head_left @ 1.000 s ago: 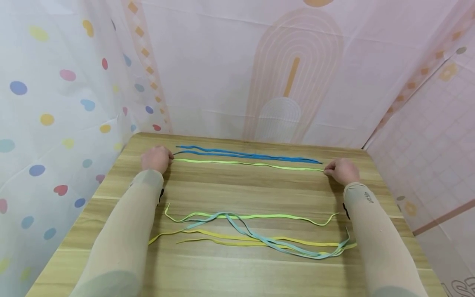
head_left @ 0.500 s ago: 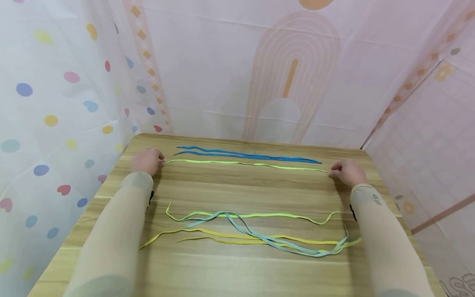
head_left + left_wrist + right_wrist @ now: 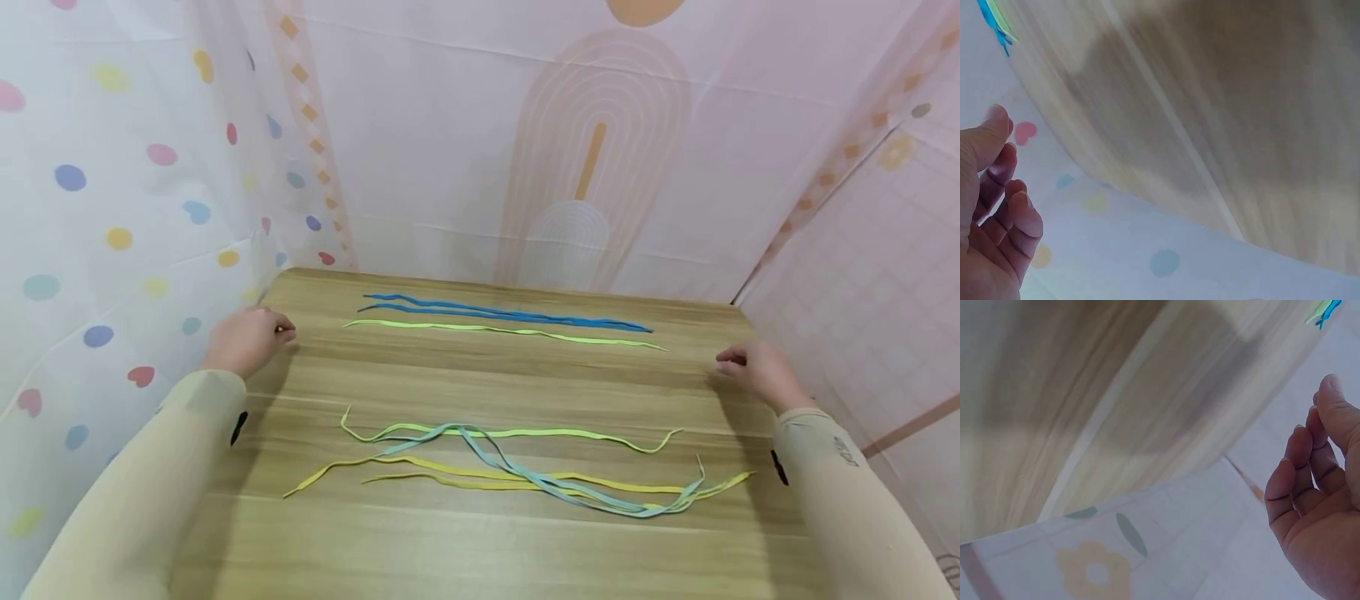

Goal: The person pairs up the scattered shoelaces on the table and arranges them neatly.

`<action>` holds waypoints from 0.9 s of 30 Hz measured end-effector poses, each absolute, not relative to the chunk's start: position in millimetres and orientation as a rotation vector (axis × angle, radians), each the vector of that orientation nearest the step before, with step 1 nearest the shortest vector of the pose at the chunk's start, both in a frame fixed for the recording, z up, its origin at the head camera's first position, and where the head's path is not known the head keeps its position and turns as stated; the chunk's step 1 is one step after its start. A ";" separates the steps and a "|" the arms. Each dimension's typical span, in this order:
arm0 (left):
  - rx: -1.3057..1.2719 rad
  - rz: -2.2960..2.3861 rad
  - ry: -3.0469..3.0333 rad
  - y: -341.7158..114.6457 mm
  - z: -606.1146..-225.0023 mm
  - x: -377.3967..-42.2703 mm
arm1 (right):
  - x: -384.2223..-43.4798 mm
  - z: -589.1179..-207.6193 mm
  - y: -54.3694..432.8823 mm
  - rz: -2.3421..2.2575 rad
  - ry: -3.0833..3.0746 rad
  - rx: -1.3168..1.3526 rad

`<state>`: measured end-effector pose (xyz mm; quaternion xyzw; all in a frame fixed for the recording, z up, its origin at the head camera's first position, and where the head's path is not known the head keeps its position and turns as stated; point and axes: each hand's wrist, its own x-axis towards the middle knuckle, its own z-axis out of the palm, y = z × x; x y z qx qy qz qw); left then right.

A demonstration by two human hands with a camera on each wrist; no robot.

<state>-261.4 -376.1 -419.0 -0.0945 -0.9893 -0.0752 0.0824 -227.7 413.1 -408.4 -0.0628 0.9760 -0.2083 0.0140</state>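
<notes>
A lime-green shoelace (image 3: 480, 328) lies nearly straight across the table, just in front of two blue shoelaces (image 3: 510, 315). Left of its end is my left hand (image 3: 251, 340), apart from it, with fingers loosely bent and nothing between them. My right hand (image 3: 761, 371) is off the lace's other end, also holding nothing; in the right wrist view its fingers (image 3: 1297, 450) are relaxed. Closer to me, a second lime-green shoelace (image 3: 555, 432), light-blue shoelaces (image 3: 487, 457) and yellow shoelaces (image 3: 465, 473) lie loosely crossed over one another.
The wood-grain table (image 3: 480, 550) carries all the laces. A patterned curtain (image 3: 420, 150) hangs behind its far edge, a dotted curtain (image 3: 112, 287) on the left and a pale grid-patterned curtain (image 3: 892, 308) on the right.
Both hands have let go of the far lime-green shoelace's ends and moved outward, left and right, toward the table's sides. The laces stay where they lay.
</notes>
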 end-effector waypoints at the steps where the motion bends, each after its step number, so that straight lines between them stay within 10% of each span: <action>1: -0.297 -0.214 -2.941 -375.3 -418.7 -256.4 | -223.6 -407.2 414.1 -0.651 3.034 -0.194; 27: -1.165 0.042 -2.785 -288.5 -435.0 -202.0 | -169.9 -411.5 383.8 -0.494 3.000 -0.517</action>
